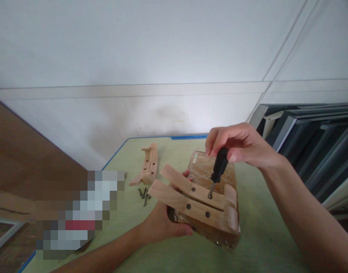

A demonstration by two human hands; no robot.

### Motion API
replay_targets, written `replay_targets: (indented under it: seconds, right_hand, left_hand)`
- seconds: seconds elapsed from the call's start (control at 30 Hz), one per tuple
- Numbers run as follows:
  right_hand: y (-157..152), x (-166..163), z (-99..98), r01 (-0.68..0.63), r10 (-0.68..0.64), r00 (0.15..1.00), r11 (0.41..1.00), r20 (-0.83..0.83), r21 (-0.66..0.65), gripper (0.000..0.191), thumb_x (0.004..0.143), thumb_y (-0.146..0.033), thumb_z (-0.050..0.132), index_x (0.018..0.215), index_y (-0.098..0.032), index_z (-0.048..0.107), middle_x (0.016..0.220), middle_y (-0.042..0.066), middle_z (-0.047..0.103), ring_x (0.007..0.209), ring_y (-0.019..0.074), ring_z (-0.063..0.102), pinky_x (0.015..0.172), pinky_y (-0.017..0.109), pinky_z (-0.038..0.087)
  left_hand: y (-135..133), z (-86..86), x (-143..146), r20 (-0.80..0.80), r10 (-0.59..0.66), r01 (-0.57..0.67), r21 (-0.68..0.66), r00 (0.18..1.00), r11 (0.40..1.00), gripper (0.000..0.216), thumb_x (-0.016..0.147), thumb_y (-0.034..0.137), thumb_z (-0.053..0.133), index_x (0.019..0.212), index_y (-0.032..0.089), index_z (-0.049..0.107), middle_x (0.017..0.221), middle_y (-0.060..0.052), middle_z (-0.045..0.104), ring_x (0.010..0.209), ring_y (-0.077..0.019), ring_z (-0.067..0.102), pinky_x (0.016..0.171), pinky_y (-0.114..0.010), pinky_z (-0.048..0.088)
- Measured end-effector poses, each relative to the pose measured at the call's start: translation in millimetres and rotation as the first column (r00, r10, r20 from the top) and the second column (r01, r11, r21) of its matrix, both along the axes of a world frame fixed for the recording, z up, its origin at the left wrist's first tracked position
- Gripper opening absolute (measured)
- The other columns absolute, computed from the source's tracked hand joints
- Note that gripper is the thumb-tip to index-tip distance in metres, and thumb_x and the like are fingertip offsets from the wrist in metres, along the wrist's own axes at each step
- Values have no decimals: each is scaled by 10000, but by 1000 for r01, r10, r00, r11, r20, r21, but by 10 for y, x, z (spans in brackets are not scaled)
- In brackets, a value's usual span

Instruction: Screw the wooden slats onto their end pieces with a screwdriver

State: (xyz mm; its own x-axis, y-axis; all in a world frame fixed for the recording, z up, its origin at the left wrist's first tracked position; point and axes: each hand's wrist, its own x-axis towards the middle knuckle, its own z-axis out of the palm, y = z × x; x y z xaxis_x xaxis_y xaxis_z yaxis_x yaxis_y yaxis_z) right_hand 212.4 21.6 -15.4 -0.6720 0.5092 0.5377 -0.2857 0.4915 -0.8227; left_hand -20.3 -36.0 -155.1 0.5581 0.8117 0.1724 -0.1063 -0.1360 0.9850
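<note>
My right hand (233, 144) pinches the top of a black-handled screwdriver (220, 165), which leans slightly. Its tip sits in a screw hole of the farther of two pale wooden pieces (202, 214). These angled pieces lie side by side, with dark screw heads showing in their other holes. Beneath them is a brown block (216, 167) wrapped in clear, wrinkled film or tape. From the left, my left hand (165, 223) is wrapped round the wooden pieces, thumb on the near side and fingertips partly hidden behind. Several loose dark screws (145, 194) lie beyond that hand.
Another pair of wooden pieces with holes (149, 163) rests farther back on the pale green tabletop (174, 148), which has a blue edge. A pixelated object (85, 212) lies at the left. Dark flat panels (310, 136) lean at the right. A white wall (162, 110) stands behind.
</note>
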Motion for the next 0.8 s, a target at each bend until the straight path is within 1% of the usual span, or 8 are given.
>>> replay_targets:
  seconds: [0.1,0.17,0.23,0.33,0.47,0.67,0.8]
  right_hand:
    - [21,-11,-20,-5,5,1000,1000,-25,-6,141,725,-206,679,771,-86,620,794,73,609,770,132,558,678,276,429]
    - [31,-16,-28,-6,5,999,1000,-34,-7,139,724,-205,680,765,-90,612,791,71,609,769,132,557,676,278,428]
    - [35,-19,-32,-6,6,999,1000,-34,-10,139,725,-202,680,761,-93,603,795,69,607,770,130,557,677,279,429]
    - [29,-18,-32,-10,10,999,1000,-37,-10,143,721,-197,684,749,-99,584,799,62,605,770,124,559,677,270,431]
    - [18,-20,-38,-12,12,999,1000,-45,-10,159,716,-196,688,737,-107,558,781,46,599,766,113,557,665,250,432]
    - [39,-25,-53,12,-12,999,1000,-43,-8,169,737,-218,672,746,-116,537,788,42,594,743,100,551,646,235,429]
    - [44,-28,-61,18,-18,999,1000,-43,-11,188,727,-224,682,737,-119,526,780,36,590,727,95,541,634,229,425]
  left_hand:
    - [-6,4,-2,-7,14,-14,-10,1000,1000,956,530,404,795,1344,287,309,1464,-101,250,1323,-376,262,1071,-531,250]
    - [-9,17,1,-14,24,-24,-10,1000,1000,933,525,394,799,1329,278,341,1455,-100,273,1321,-378,264,1074,-530,244]
    - [-10,27,5,-13,23,-23,-8,1000,1000,891,527,391,798,1306,272,382,1468,-87,245,1321,-384,261,1068,-521,264]
    - [-10,31,16,12,12,-12,-15,1000,1000,902,525,396,796,1313,282,372,1472,-75,237,1312,-386,280,1053,-515,296]
    - [-9,41,29,24,17,-17,5,1000,1000,889,529,412,790,1307,276,381,1490,-71,180,1320,-390,254,1060,-519,281]
    - [-1,61,19,-8,-4,4,21,1000,1000,837,547,410,781,1282,257,413,1505,-66,108,1323,-384,247,1061,-509,286]
    - [5,41,16,3,-5,5,29,1000,1000,858,539,415,784,1291,256,402,1510,-69,90,1323,-386,244,1054,-501,298]
